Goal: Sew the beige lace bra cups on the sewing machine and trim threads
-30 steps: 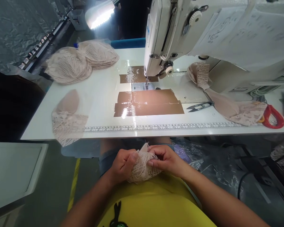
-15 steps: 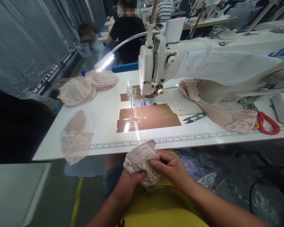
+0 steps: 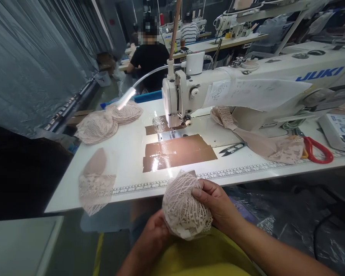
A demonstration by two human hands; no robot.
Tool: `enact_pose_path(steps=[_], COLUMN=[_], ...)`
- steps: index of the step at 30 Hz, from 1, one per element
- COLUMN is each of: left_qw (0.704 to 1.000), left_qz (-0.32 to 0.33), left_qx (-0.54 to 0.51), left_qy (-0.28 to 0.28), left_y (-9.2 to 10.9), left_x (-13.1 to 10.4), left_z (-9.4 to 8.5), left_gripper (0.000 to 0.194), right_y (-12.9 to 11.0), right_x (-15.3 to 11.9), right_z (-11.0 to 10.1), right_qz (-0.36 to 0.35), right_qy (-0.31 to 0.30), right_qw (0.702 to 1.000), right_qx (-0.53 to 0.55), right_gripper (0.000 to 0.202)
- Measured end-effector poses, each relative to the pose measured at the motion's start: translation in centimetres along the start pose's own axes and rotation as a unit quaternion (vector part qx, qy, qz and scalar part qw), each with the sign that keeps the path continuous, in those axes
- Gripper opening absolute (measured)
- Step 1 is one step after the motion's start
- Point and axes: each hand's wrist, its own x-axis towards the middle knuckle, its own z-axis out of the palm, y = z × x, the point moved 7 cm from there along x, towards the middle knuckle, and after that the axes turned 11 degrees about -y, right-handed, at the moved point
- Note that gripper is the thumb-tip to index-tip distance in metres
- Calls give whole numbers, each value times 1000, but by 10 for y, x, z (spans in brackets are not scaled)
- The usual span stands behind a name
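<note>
Between my two hands, just past the table's front edge, is a rounded beige lace bra cup point(image 3: 186, 207). My right hand point(image 3: 214, 199) pinches its right side, the thumb on top of the lace. On the lower left, my left hand point(image 3: 155, 234) grips the cup's edge, its fingers partly hidden. Beyond it stands a white sewing machine point(image 3: 175, 99) with its needle over a metal plate and brown tape point(image 3: 178, 151). Flat at the table's left front lies a sheer beige lace piece point(image 3: 96, 184), hanging partly over the edge.
Stacked lace cups point(image 3: 97, 126) sit at the back left under a lit lamp point(image 3: 126, 98). To the right lie thread snips point(image 3: 232, 149), more beige fabric point(image 3: 261, 143) and red-handled scissors point(image 3: 319, 150). A printed ruler point(image 3: 155, 186) runs along the front edge. A person point(image 3: 151, 63) sits ahead.
The crumpled lace cup is now spread into a round dome between my hands. My hands have moved slightly right and apart. The camera view has shifted.
</note>
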Motion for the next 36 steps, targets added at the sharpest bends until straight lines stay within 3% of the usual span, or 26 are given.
enact_pose_path(steps=[3,6,9,13,16,18,21,23,24,26,30,33,36], left_qw=[999,998,996,999,995,981,943,905,888,867,869,869,861], left_qz=[14,35,38,20,16,27,146,175,154,94,53,54,38], left_qx=[-12,-34,-39,20,93,178,298,388,433,490,488,487,501], left_qy=[-33,33,74,28,-43,-67,-37,2,16,15,-55,-74,-78], left_y=[5,10,9,-1,3,21,73,97,102,100,81,74,70], left_x=[5,14,20,12,-3,-14,-29,-33,-31,-23,-10,-10,-14], left_z=[18,28,32,24,11,5,9,16,19,25,38,42,40], left_gripper=[50,50,46,15,40,38,8,40,57,73,46,31,27], right_y=[-2,1,7,-1,-16,-23,-20,-14,-12,-9,-15,-17,-13], right_x=[3,3,3,1,0,2,2,-1,-2,-4,-5,-6,-4], right_z=[10,17,16,6,0,4,22,35,41,48,47,45,41], right_qz=[-16,-27,-13,-20,-31,-16,19,27,26,12,-63,-105,-96], right_qy=[-45,-75,-63,-8,13,-20,-128,-191,-214,-237,-208,-184,-154], right_qw=[996,988,992,1000,999,995,967,938,925,901,866,865,882], right_qx=[-74,-134,-107,-21,-37,-99,-219,-287,-314,-364,-451,-455,-434], right_gripper=[30,27,27,29,33,34,29,22,19,17,18,18,16])
